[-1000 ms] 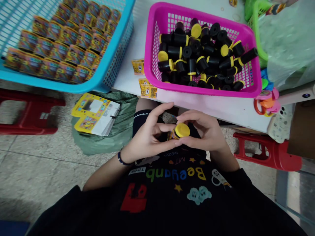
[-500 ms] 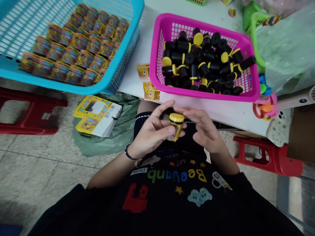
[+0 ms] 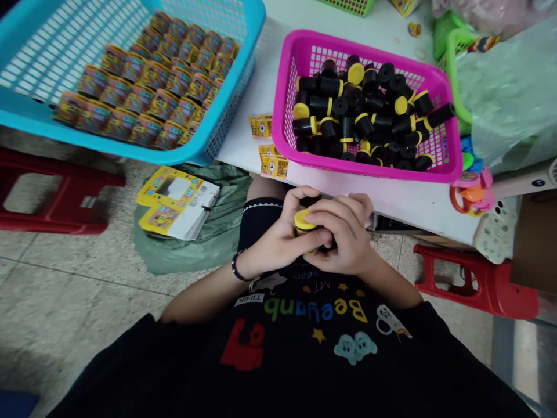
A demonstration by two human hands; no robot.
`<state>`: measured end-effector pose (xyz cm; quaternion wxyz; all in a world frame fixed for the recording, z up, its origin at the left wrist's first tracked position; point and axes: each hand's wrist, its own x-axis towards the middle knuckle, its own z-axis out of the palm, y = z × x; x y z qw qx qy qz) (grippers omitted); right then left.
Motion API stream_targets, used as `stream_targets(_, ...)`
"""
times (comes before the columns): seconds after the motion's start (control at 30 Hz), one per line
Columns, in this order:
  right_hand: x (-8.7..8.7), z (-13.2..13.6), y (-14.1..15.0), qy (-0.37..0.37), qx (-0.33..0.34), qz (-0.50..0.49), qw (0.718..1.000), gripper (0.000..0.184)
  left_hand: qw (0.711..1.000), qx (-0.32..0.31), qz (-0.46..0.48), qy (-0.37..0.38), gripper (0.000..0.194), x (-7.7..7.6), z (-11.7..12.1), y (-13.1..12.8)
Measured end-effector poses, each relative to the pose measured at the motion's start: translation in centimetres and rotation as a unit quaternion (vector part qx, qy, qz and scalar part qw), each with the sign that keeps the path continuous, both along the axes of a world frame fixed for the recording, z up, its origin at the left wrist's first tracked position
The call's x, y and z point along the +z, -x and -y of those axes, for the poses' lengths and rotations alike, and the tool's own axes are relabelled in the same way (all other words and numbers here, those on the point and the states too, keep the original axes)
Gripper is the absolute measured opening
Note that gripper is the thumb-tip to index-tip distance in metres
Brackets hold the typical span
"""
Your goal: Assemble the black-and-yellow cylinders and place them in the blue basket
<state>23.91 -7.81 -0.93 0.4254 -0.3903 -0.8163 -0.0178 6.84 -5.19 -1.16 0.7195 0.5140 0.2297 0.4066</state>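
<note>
A small canister with a yellow lid [image 3: 305,219] is between my hands, close in front of my shirt. My left hand [image 3: 282,241] is closed around its side, thumb across the front. From the other side my right hand [image 3: 343,232] wraps it, with fingertips touching the edge of the lid. The fingers cover most of the canister's body and its label. Past my hands, on the table, a pink basket [image 3: 369,168] holds many black canisters with yellow lids.
At the left, a blue basket [image 3: 191,152] holds rows of labelled canisters. Printed labels [image 3: 273,162] lie by the pink basket. Folded printed cards [image 3: 178,203] rest on a green bag [image 3: 159,258]. Scissors [image 3: 463,200] and a phone [image 3: 496,232] sit at the right; red stools [image 3: 56,191] stand below.
My right hand has moved in from beside the canister and closed around it. The label, visible before, is now covered by fingers. The view has shifted slightly.
</note>
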Motion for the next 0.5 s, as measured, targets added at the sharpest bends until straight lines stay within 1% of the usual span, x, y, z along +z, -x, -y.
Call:
stream_targets(0.1, -0.1, 0.0, 0.0, -0.003, -0.012, 0.007, 1.000, 0.050, 1.000, -0.024, -0.010, 0.014, 0.058, 0.2, 0.0, -0.1)
stream_targets(0.13, -0.2, 0.0, -0.1, 0.007, -0.014, 0.004, 1.000, 0.050, 0.999, -0.029, -0.005, 0.019, 0.060, 0.2, 0.0, -0.1)
stream_targets(0.2, -0.4, 0.1, -0.5, 0.055, -0.005, -0.013, 0.998, 0.051, 0.999, -0.039, 0.006, 0.023, 0.061, 0.2, 0.0, -0.2)
stream_targets(0.3, -0.8, 0.2, -1.0, 0.151, 0.021, -0.023, 0.988, 0.046, 0.997, -0.076, 0.020, 0.013, 0.058, 0.0, -0.1, -0.2)
stream_targets(0.33, -0.9, 0.3, -1.1, 0.160, 0.022, -0.020, 0.987, 0.044, 0.995, -0.092, 0.027, 0.006, 0.060, -0.1, -0.1, -0.1)
stream_targets(0.43, -1.2, 0.7, -1.3, 0.114, 0.001, -0.002, 0.993, 0.043, 0.988, -0.144, 0.052, -0.006, 0.072, -0.3, -0.1, 0.0)
stream_targets(0.5, -1.5, 1.0, -1.5, 0.100, -0.008, 0.010, 0.995, 0.041, 0.986, -0.154, 0.057, -0.016, 0.078, -0.3, -0.2, 0.1)
